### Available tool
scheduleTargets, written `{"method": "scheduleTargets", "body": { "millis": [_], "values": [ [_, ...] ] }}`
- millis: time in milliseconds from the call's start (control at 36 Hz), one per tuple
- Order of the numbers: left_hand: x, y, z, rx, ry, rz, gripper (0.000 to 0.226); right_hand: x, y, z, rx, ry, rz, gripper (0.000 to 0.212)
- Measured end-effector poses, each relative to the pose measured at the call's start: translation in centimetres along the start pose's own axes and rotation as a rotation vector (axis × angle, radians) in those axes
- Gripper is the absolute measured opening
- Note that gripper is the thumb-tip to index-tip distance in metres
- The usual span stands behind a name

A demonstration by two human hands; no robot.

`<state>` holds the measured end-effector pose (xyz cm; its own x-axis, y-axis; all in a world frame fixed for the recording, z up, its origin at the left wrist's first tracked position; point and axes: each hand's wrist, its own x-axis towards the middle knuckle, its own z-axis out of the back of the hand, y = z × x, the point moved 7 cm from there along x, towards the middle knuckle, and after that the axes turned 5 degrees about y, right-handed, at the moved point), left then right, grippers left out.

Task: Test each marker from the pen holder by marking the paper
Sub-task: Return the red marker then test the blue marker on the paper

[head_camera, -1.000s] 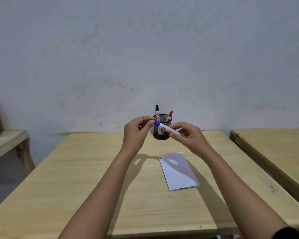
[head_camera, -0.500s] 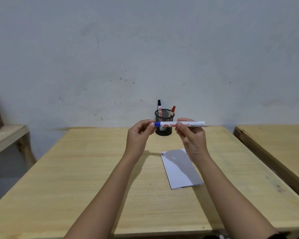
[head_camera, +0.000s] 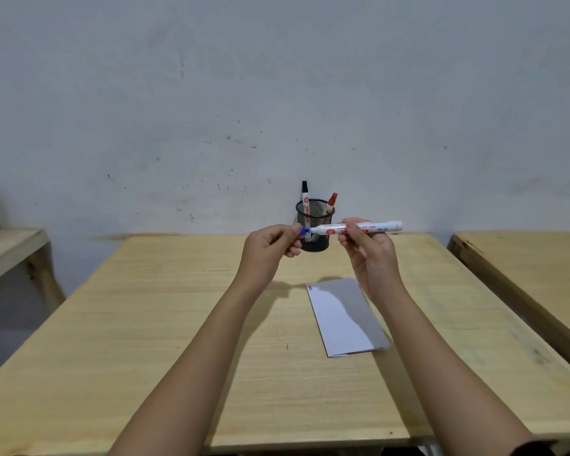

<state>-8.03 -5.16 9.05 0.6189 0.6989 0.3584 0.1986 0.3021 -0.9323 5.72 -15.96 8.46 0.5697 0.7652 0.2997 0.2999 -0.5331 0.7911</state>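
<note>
My right hand (head_camera: 367, 250) holds a white marker (head_camera: 380, 227) level in front of me, its blue tip pointing left. My left hand (head_camera: 270, 248) pinches the blue cap (head_camera: 299, 230), which sits just off the tip. Behind both hands stands a black mesh pen holder (head_camera: 315, 212) at the table's far edge, with a black-capped marker (head_camera: 305, 192) and a red-capped marker (head_camera: 331, 202) in it. A folded white paper (head_camera: 343, 319) lies on the wooden table (head_camera: 178, 324) below my right hand, with faint short marks near its top left corner.
A second wooden table (head_camera: 533, 274) stands close on the right with a narrow gap between. A low wooden shelf (head_camera: 7, 251) sits at the left against the grey wall.
The marker turned from tilted to level. My left hand has pulled the blue cap off its end, showing the blue tip. Both hands stay raised in front of the holder.
</note>
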Motion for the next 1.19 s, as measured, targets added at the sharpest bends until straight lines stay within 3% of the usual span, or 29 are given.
{"method": "scheduleTargets", "body": {
  "millis": [111,333,556,667,806,1000,1111,1194],
  "values": [
    [0.2,1.7,1.3,0.045,-0.052,0.098,0.017,0.2,0.5,1.1,-0.009,-0.033,0.030,0.011],
    [-1.1,6.0,1.2,0.550,0.114,0.338,0.012,0.0,-1.3,2.0,-0.150,0.017,-0.015,0.007],
    [-1.7,8.3,0.4,0.732,0.193,0.392,0.012,-0.5,-2.5,2.9,-0.421,-0.002,-0.024,0.022],
    [-1.9,8.2,0.0,0.709,0.156,0.339,0.024,-0.5,-2.4,3.2,-0.492,-0.034,-0.016,0.023],
    [-3.6,5.6,-0.6,0.703,-0.022,0.124,0.036,-0.1,-3.1,3.9,-0.430,-0.097,-0.060,0.016],
    [-7.0,5.6,-5.5,0.897,0.378,-0.092,0.029,0.6,-4.9,3.9,-0.480,-0.127,-0.115,0.011],
    [-7.1,7.0,-5.6,0.961,0.441,-0.064,0.038,0.8,-6.4,4.1,-0.551,-0.148,-0.175,0.004],
    [-7.1,7.2,-5.6,0.950,0.459,-0.059,0.037,0.8,-7.4,4.6,-0.592,-0.197,-0.227,0.022]
  ]
}}
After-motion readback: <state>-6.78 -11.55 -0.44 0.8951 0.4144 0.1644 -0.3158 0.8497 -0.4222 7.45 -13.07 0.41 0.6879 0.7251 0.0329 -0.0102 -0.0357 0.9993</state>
